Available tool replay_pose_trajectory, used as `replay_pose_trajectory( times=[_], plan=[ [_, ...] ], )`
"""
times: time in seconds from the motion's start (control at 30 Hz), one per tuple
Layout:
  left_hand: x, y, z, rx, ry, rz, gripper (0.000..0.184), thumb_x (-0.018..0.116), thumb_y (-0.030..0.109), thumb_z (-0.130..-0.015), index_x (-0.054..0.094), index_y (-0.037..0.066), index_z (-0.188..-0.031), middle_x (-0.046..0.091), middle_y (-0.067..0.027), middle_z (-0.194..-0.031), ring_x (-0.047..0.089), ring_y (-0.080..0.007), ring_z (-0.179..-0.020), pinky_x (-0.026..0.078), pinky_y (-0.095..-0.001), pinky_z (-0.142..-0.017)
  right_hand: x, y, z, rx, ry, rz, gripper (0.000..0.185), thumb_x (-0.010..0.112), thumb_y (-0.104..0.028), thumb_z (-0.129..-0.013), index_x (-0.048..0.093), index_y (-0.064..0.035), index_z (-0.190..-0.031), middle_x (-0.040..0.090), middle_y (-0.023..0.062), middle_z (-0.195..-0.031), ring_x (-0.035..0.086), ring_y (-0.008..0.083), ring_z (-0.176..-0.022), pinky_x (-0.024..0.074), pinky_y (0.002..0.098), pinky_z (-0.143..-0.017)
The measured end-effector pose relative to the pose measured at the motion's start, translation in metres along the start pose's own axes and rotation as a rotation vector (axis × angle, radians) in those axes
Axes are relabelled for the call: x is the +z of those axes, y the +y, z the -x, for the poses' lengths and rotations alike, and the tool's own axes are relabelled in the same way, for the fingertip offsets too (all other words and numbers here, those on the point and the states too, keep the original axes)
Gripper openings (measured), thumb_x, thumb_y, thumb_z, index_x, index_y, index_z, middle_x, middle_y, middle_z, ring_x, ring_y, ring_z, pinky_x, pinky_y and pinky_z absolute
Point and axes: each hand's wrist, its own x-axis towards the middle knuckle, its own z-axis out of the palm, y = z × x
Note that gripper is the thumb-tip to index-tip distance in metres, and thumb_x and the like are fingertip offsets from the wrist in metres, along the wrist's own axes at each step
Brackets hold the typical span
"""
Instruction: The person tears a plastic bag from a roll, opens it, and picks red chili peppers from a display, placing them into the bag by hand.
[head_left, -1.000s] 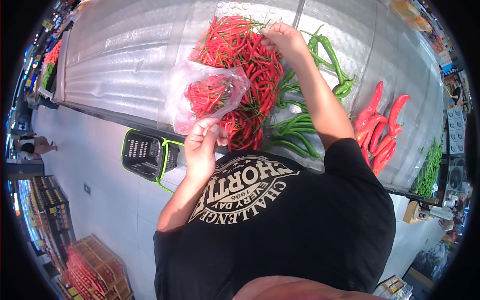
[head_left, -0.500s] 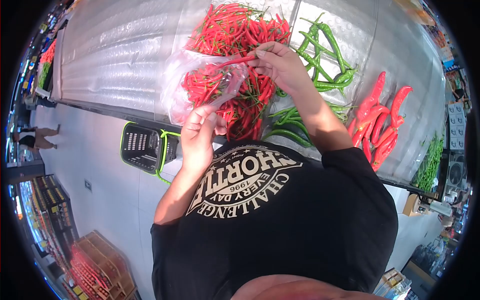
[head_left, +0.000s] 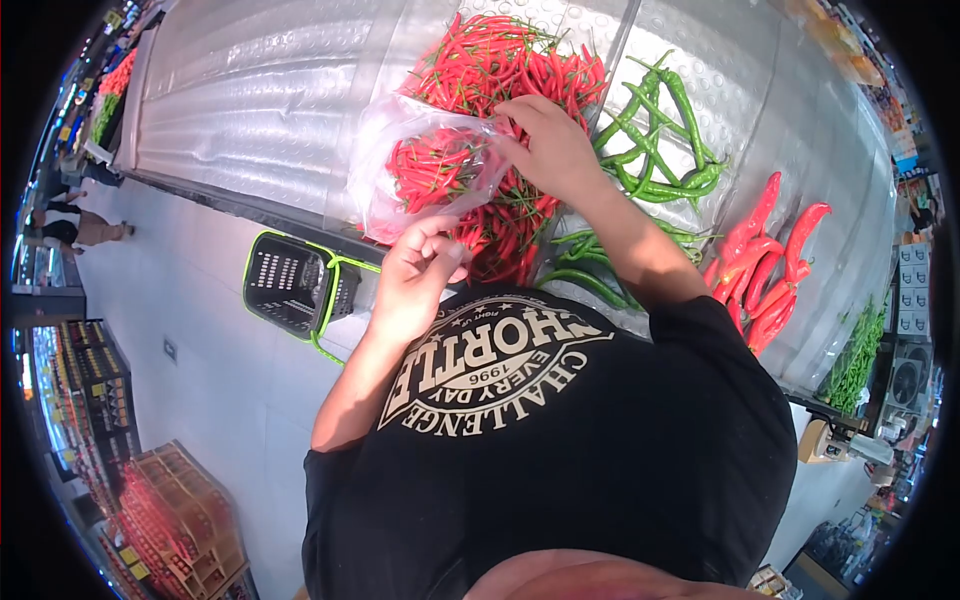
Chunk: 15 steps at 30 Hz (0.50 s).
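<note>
My left hand (head_left: 418,268) pinches the lower rim of a clear plastic bag (head_left: 377,160), which holds many thin red chilies (head_left: 432,172) and gapes toward the right. My right hand (head_left: 545,145) is at the bag's upper right edge, its fingers bent and pressed together; whatever they hold is too hidden to name. Behind and beside the bag lies a big pile of loose red chilies (head_left: 490,62) with green stems. Long green peppers (head_left: 650,135) lie right of the pile, partly behind my right forearm.
Large red peppers (head_left: 765,265) lie farther right on the metal display (head_left: 260,90), with small green chilies (head_left: 858,350) at its right end. A black basket with green trim (head_left: 290,285) is below the front edge. A person (head_left: 85,226) is at the far left.
My right hand picked a red chili from the pile and brought it to the bag; that chili no longer shows. My left hand stays at the bag's rim.
</note>
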Motion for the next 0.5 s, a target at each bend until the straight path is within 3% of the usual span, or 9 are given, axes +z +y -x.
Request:
replay_pose_trajectory(
  times=[0.13, 0.2, 0.33, 0.4, 0.5],
  plan=[
    [0.002, -0.002, -0.001, -0.016, -0.009, 0.001, 0.041, 0.057, 0.003, -0.095, 0.046, 0.000, -0.134, 0.066, -0.0053, -0.091, 0.060, -0.0091, -0.080, 0.050, -0.0243, -0.074, -0.001, 0.017, -0.003, 0.014, 0.022, 0.207, 0.032, 0.065, -0.024, -0.087, 0.064, -0.0078, -0.115, 0.063, 0.0124, -0.110, 0.060, 0.0326, -0.104, 0.0489, 0.0433, -0.090],
    [0.004, -0.007, -0.003, 0.019, 0.002, 0.042, 0.052, 0.056, 0.000, -0.094, 0.035, -0.001, -0.142, 0.068, -0.0091, -0.096, 0.060, -0.0091, -0.079, 0.049, -0.0237, -0.073, -0.001, 0.020, -0.006, 0.017, -0.127, 0.253, 0.031, 0.062, -0.030, -0.088, 0.066, -0.0086, -0.109, 0.065, 0.0116, -0.103, 0.062, 0.0321, -0.100, 0.0505, 0.0440, -0.087],
    [0.005, -0.007, -0.006, 0.014, 0.020, 0.028, 0.062, 0.056, -0.001, -0.093, 0.027, 0.001, -0.147, 0.068, -0.0116, -0.100, 0.061, -0.0103, -0.081, 0.050, -0.0244, -0.074, 0.006, 0.016, -0.005, 0.054, -0.233, 0.315, 0.031, 0.063, -0.033, -0.087, 0.067, -0.0096, -0.106, 0.064, 0.0122, -0.105, 0.061, 0.0321, -0.101, 0.0504, 0.0445, -0.086],
    [0.006, -0.008, -0.006, -0.023, 0.006, -0.016, 0.066, 0.056, -0.001, -0.093, 0.022, 0.001, -0.150, 0.067, -0.0134, -0.107, 0.062, -0.0112, -0.082, 0.050, -0.0246, -0.074, 0.013, 0.019, -0.005, -0.001, -0.122, 0.284, 0.025, 0.062, -0.031, -0.086, 0.068, -0.0095, -0.097, 0.066, 0.0130, -0.097, 0.063, 0.0317, -0.096, 0.0515, 0.0445, -0.083],
    [0.007, -0.007, -0.005, -0.081, 0.003, -0.035, 0.067, 0.056, -0.001, -0.093, 0.020, -0.001, -0.150, 0.063, -0.0162, -0.120, 0.061, -0.0106, -0.085, 0.049, -0.0248, -0.075, 0.015, 0.024, -0.011, 0.007, -0.201, 0.301, 0.026, 0.063, -0.031, -0.086, 0.068, -0.0087, -0.098, 0.067, 0.0111, -0.090, 0.065, 0.0308, -0.088, 0.0516, 0.0426, -0.078]
  ],
)
